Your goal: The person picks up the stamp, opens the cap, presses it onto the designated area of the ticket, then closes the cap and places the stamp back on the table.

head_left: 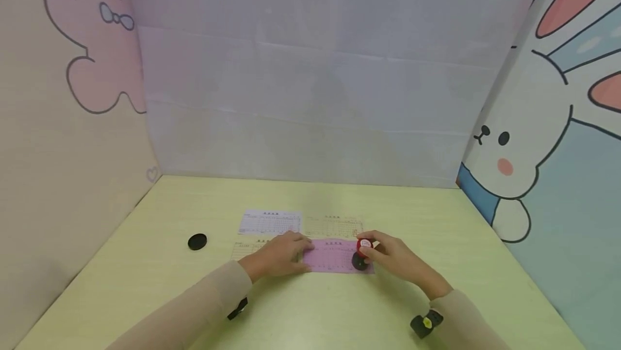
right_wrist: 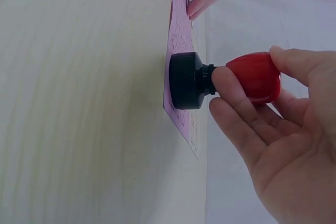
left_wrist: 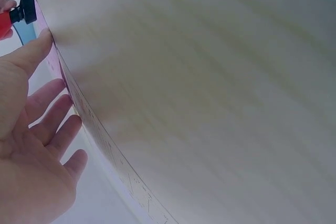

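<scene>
Head view: right hand (head_left: 395,258) gripped stamp (head_left: 360,260); left hand (head_left: 285,255), fingers extended, touched pink slip (head_left: 332,256) between them, which risked skidding if lightly pressed.

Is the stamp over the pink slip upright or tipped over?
The stamp is upright: black base facing down at the pink slip, red handle on top.
</scene>
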Demonstrator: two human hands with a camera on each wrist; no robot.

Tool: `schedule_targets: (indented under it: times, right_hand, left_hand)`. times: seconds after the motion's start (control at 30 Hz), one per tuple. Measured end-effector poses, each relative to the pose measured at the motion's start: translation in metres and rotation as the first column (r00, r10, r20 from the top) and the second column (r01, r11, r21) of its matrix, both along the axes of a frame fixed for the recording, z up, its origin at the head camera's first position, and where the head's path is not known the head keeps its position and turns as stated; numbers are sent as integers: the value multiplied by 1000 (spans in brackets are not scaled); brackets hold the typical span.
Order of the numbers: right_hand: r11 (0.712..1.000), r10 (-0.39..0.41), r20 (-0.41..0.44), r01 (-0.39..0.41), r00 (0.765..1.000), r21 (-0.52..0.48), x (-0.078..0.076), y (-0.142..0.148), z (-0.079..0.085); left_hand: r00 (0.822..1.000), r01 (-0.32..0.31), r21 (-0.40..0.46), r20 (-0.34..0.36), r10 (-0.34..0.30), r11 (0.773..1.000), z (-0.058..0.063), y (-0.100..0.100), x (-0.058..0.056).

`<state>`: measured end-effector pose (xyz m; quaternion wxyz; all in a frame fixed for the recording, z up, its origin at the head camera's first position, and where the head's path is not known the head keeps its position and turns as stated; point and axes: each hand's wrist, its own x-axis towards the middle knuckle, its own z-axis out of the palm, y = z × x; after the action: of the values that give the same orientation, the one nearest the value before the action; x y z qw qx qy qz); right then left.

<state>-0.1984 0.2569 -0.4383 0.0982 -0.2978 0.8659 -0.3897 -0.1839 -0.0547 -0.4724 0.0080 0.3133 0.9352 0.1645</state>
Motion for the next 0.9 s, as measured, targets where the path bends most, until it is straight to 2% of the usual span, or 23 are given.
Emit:
schedule_targets:
  times: [0.4,0.6,0.9]
  right_hand:
    - [999,-32,26,33,999,-12,-1,1,6]
    - [999,-26,4,26,1000,-31,-1,2,12]
    - [996,-77,-29,76,997,-41,-3,4,17]
  left_hand:
    - [1000,-11,-33,5,11,999,-4,2,-3]
    - [1000,-23,-35,17,24,999,-2,3,-2]
    - [999,-34,-36,14,35,999,-1,3,-3]
